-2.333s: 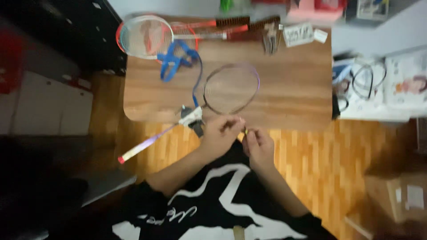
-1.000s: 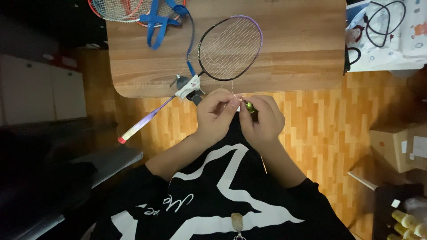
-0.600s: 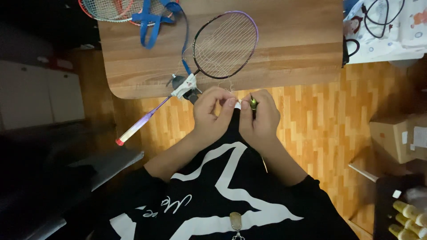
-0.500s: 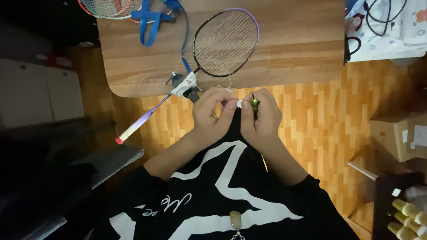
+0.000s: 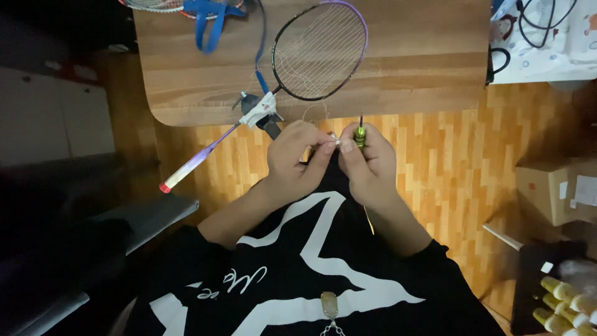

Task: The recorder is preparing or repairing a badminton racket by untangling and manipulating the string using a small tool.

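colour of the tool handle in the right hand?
Green handle, dark thin tip, held in the right hand. Head view.

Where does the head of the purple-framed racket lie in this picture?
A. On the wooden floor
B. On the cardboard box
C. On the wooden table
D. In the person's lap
C: the strung head of the purple-framed racket lies flat on the wooden table, while its handle sticks out past the table edge over the floor, beside the left hand.

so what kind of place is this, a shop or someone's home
Probably a room at home used for racket restringing: a wooden table on parquet floor, a purple-rimmed badminton racket with loose strings, and cardboard boxes nearby.
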